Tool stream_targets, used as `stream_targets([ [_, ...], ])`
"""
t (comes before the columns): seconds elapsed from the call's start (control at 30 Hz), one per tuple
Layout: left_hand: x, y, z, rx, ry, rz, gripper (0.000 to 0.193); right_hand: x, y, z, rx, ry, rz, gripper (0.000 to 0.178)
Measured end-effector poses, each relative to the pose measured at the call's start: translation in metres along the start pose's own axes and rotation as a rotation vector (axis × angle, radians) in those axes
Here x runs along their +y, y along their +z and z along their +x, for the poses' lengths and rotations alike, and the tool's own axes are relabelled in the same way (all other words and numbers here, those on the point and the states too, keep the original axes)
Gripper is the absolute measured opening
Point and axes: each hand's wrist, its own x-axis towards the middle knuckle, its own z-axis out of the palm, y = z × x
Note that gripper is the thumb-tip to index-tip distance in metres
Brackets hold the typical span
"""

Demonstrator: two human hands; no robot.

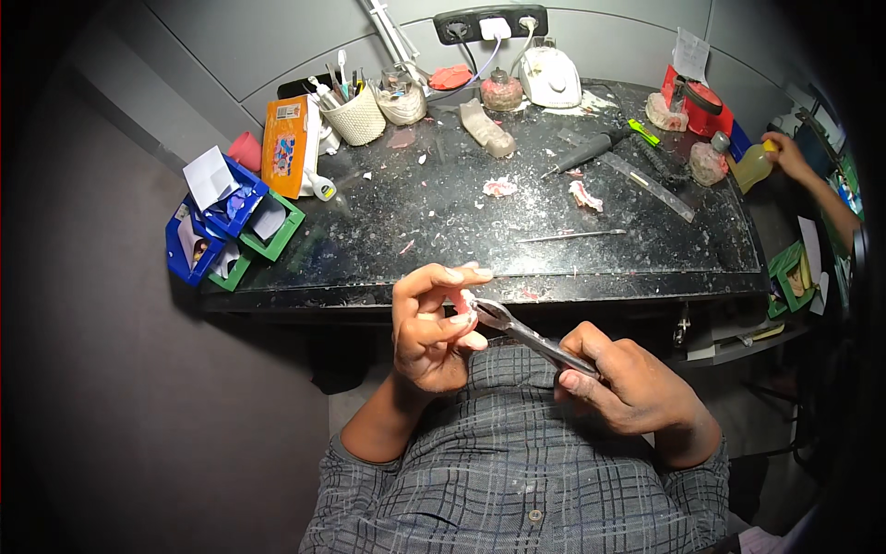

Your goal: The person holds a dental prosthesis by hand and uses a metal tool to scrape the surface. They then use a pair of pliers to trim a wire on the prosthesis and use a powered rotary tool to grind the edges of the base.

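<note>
Two hands fill the centre of my remote view: the left hand (430, 331) is clamped on a small pink-and-white piece (464, 303), and the right hand (629, 380) is wrapped around metal pliers (540, 343). To do this well, I would brace the piece close to the plier tips and squeeze gently in little bites, since it may be brittle. It looks rough and whitish along the edge, pink behind; its remainder is hidden, and whether the jaws grip it I cannot tell.
</note>
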Motion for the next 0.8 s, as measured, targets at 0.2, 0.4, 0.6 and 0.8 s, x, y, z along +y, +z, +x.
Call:
stream_targets([
  [0.2, 0.003, -0.008, 0.009, -0.13, 0.053, 0.09, 0.051, 0.005, -0.002, 0.001, -0.036, -0.084, 0.069, 0.024],
  [0.4, 0.005, -0.007, 0.01, -0.092, 0.02, 0.054, 0.024, 0.002, -0.001, 0.0, -0.054, -0.036, 0.17, 0.024],
  [0.6, 0.006, 0.008, 0.004, 0.149, -0.112, -0.048, 0.03, 0.002, 0.002, 0.005, -0.085, -0.017, -0.088, 0.024],
  [0.8, -0.004, -0.002, 0.007, 0.18, -0.137, -0.034, 0.024, 0.002, -0.01, -0.002, -0.038, -0.014, -0.133, 0.023],
])
